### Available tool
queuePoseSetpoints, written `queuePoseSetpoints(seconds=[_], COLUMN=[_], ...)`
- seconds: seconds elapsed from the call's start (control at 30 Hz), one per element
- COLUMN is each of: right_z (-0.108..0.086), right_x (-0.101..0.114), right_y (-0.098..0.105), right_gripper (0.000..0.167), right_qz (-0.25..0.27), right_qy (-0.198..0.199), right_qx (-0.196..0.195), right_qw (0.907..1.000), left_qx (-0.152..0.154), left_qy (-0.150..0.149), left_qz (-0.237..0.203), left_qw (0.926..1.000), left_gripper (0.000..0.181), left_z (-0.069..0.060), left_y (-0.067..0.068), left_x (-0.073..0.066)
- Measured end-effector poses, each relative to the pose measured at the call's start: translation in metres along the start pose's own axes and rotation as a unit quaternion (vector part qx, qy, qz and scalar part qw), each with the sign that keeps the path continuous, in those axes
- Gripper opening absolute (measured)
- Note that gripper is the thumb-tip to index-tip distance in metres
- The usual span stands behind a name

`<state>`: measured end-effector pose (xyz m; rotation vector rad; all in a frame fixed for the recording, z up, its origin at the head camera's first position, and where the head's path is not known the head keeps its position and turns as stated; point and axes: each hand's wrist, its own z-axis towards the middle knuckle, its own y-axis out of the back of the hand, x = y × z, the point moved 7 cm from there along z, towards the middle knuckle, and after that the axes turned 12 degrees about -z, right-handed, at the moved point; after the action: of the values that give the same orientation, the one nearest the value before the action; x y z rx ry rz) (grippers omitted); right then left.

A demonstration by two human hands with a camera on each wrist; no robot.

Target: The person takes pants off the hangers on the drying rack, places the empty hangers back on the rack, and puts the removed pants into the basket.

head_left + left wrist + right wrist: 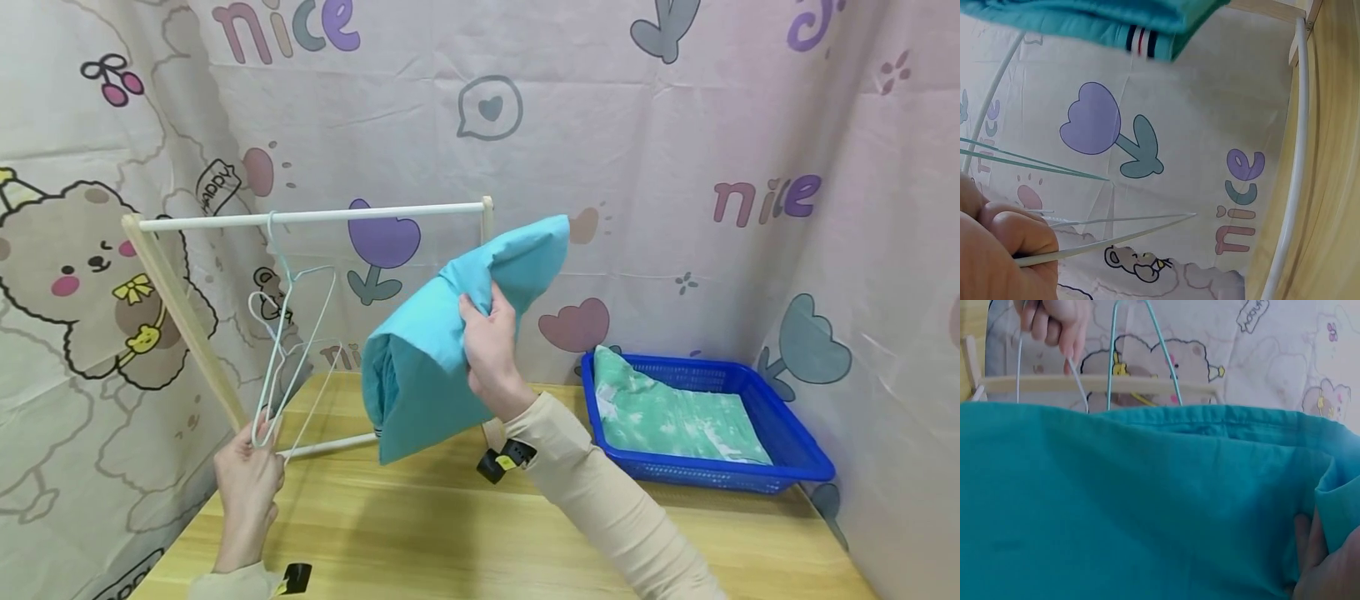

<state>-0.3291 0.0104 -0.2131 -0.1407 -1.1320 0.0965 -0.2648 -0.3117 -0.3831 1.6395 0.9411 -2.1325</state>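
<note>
My right hand [491, 346] grips a turquoise folded garment [420, 358] in the air, thumb on top, cloth bunched between the fingers. A small striped tab [1141, 42] shows on the garment's edge in the left wrist view. On the left, my left hand [251, 475] holds a white hanger [1104, 240] by one end with curled fingers. A pale green hanger [330, 287] hangs by its hook from the rack's white bar [315, 216], overlapping the white one in the head view. The garment is apart from both hangers.
The rack's wooden posts [183, 321] stand on a wooden table [420, 533], with a lower white rod [333, 445] near the tabletop. At the right, a blue basket [806, 462] contains a green-and-white folded cloth [675, 417]. Printed curtains [420, 117] enclose the back and sides.
</note>
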Motion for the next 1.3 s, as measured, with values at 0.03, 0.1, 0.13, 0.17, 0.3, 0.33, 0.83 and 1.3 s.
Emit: queuePoseSetpoints(seconds=[0.03, 0.1, 0.13, 0.17, 0.3, 0.33, 0.83, 1.3], right_z=[0.002, 0.006, 0.007, 0.009, 0.016, 0.018, 0.071, 0.097], right_x=[0.001, 0.001, 0.001, 0.0, -0.006, -0.008, -0.019, -0.019], right_y=[0.003, 0.011, 0.016, 0.021, 0.044, 0.05, 0.115, 0.159], right_gripper=[0.014, 0.01, 0.01, 0.01, 0.026, 0.031, 0.047, 0.058], right_qz=[-0.001, -0.005, -0.007, -0.008, -0.013, -0.009, -0.012, -0.088], right_qy=[0.0, -0.004, -0.009, -0.015, -0.055, -0.061, -0.136, -0.191], right_qx=[0.003, 0.01, 0.014, 0.019, 0.032, 0.037, 0.116, 0.136], right_qw=[1.0, 0.9999, 0.9998, 0.9997, 0.9979, 0.9974, 0.9838, 0.9681], left_qx=[-0.001, -0.002, -0.001, -0.001, 0.002, 0.004, 0.0, -0.002], left_qy=[-0.002, -0.004, -0.005, -0.007, -0.003, 0.0, 0.01, -0.024], left_qz=[-0.003, -0.004, -0.008, -0.008, -0.009, -0.011, -0.046, -0.021], left_qw=[1.0, 1.0, 1.0, 0.9999, 1.0, 0.9999, 0.9989, 0.9995], left_gripper=[0.032, 0.024, 0.021, 0.02, 0.026, 0.029, 0.019, 0.025], left_z=[0.0, 0.001, 0.001, 0.001, 0.0, -0.001, -0.002, -0.006], left_y=[0.001, 0.001, 0.001, 0.002, 0.002, 0.002, 0.001, 0.0], left_x=[0.0, -0.001, -0.002, -0.002, -0.003, -0.003, -0.003, -0.009])
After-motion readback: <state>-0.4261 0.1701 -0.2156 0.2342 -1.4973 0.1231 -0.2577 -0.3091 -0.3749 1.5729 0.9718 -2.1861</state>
